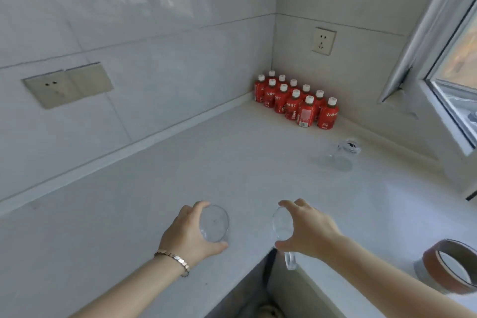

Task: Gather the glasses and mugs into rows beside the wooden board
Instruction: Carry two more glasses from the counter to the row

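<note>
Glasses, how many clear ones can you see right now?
3. A first glass in the left hand, a second glass in the right hand, a third glass alone on the counter near the window. Others may be out of view.

clear glass [214, 223], held, second glass [282, 227], held

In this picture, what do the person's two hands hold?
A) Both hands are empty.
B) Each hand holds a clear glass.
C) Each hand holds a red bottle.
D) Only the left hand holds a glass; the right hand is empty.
B: the left hand grips a clear glass and the right hand grips a second clear glass, while the red bottles stand untouched in the corner.
</note>
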Available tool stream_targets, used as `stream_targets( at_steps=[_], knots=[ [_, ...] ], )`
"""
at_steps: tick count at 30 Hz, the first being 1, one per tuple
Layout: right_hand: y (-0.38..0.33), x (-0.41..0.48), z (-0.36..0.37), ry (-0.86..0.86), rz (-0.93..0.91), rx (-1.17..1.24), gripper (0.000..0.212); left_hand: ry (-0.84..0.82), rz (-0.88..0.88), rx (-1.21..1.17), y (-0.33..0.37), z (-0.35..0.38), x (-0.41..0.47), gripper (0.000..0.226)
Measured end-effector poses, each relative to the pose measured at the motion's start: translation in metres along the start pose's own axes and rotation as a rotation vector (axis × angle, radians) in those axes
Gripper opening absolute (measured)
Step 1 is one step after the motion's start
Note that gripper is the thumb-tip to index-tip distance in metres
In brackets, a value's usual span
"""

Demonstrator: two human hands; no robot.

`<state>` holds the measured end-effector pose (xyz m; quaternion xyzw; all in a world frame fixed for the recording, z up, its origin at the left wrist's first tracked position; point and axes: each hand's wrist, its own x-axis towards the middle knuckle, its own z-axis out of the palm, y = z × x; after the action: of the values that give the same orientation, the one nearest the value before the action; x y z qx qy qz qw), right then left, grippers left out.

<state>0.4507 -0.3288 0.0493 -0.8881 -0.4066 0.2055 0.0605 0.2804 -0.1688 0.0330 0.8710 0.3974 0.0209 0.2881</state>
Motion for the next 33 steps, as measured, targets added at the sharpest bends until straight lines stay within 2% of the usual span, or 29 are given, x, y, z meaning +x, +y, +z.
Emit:
stream_targets(
  at_steps=[9,17,24,26,29,33],
  knots=[
    [-0.169,-0.080,0.069,-0.163,-0.348,-0.125,0.085,0.161,-0.376,-0.081,-0.148,-0.052,-0.186,0.084],
    [-0.334,-0.106,0.136,-0.254,-0.592,-0.202,0.083,0.272,-0.616,-0.096,-0.283,-0.113,-0.277,0.086],
    [-0.495,-0.088,0.194,-0.281,-0.640,-0.220,0.083,0.310,-0.707,-0.076,-0.423,-0.182,-0.294,0.083],
    [-0.536,-0.081,0.209,-0.290,-0.638,-0.207,0.083,0.304,-0.729,-0.070,-0.462,-0.202,-0.288,0.076],
    [-0.585,-0.072,0.231,-0.293,-0.621,-0.181,0.083,0.315,-0.757,-0.078,-0.512,-0.228,-0.268,0.070],
    [-0.628,-0.057,0.255,-0.309,-0.575,-0.166,0.084,0.254,-0.736,0.037,-0.561,-0.254,-0.224,0.075]
  ],
)
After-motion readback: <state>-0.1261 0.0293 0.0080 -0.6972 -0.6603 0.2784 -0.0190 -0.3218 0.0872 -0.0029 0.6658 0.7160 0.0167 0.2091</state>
